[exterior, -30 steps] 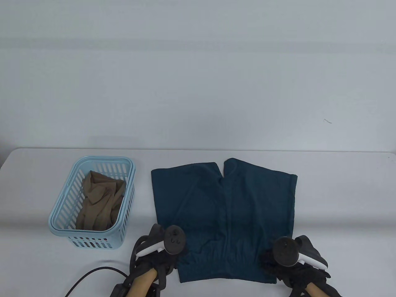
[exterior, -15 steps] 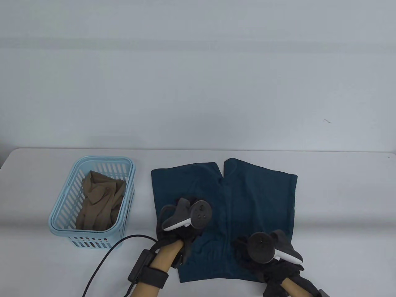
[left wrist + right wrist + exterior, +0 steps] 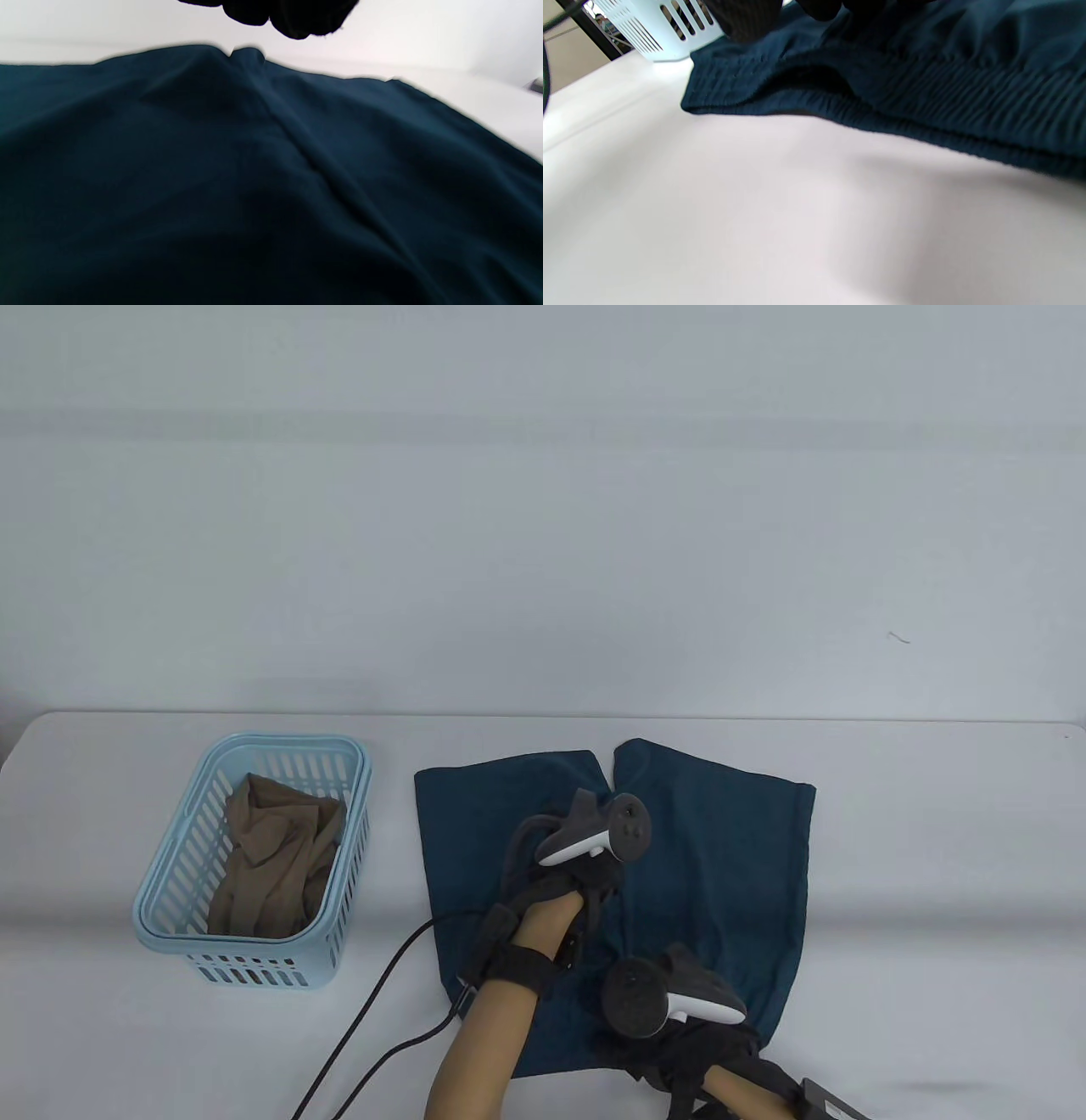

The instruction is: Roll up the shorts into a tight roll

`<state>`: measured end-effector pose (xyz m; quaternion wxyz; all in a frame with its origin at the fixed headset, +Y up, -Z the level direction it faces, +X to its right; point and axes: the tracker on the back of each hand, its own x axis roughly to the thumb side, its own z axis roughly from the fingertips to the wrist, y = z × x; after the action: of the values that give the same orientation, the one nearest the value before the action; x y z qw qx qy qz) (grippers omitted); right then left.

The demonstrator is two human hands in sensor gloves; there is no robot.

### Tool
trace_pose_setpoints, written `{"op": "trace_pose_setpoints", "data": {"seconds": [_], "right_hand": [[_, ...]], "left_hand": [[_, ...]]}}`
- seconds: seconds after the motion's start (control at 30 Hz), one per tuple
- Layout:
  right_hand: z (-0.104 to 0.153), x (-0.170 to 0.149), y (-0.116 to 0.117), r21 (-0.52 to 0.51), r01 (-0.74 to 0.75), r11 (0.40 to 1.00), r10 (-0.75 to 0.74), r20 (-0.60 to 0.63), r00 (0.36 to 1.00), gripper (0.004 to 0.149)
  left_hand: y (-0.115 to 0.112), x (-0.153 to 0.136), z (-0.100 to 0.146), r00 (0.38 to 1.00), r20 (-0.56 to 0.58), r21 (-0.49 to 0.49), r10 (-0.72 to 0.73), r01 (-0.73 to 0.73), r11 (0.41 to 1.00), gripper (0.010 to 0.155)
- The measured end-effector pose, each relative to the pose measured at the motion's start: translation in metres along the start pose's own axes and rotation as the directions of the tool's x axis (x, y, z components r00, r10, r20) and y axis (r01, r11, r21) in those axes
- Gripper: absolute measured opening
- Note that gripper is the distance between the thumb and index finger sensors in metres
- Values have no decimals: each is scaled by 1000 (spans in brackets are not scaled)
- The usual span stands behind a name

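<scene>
At the far left of the surface (image 3: pixel 916 848) stood a pale blue basket (image 3: pixel 170 929) holding a crumpled tan garment (image 3: pixel 276 857), well apart from the work. Next to the right, the dark teal shorts (image 3: pixel 713 857) lay spread flat, waistband at the near edge and the two leg hems at the far edge, so their long axis ran away from the person. The left hand (image 3: pixel 585 869) was over the middle of the cloth near the crotch seam; its fingers (image 3: pixel 297 17) showed only as dark tips at the top of the left wrist view, and whether they pressed or gripped I could not tell. Further right and nearer, the right hand (image 3: pixel 679 1027) sat at the waistband, fingers (image 3: pixel 814 8) on the gathered elastic, though a true grip was not plain. In my judgement the right hand was better placed to start a roll, since the waistband lay directly under it and the rest of the shorts stretched away beyond.
</scene>
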<state>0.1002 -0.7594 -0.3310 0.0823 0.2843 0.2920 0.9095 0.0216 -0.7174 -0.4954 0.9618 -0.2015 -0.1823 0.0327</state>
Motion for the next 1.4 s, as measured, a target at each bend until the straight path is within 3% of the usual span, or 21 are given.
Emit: {"op": "trace_pose_setpoints", "data": {"seconds": [0.13,0.27,0.37,0.73,1.03,1.4], "right_hand": [[-7,-2,12,68,9,998,-9,-4,1000,73],[-8,0,15,61,-10,998,10,-7,1000,72],[-9,-1,18,54,-19,998,19,-12,1000,70],[-6,0,30,-38,-67,997,67,-12,998,69],[8,-13,33,-57,-11,998,10,-20,1000,67],[27,-26,29,-133,-25,991,14,-81,997,56]], "left_hand": [[-17,0,-16,999,-18,-72,39,-40,997,58],[-39,3,-27,999,-20,-198,37,-41,979,57],[-51,2,-30,1000,-24,-226,3,-8,974,57],[-52,1,-27,998,-65,-192,10,-22,981,54],[-58,0,-19,996,-92,-144,-9,-5,990,55],[-61,13,-7,954,-105,-105,-281,270,957,55]]}}
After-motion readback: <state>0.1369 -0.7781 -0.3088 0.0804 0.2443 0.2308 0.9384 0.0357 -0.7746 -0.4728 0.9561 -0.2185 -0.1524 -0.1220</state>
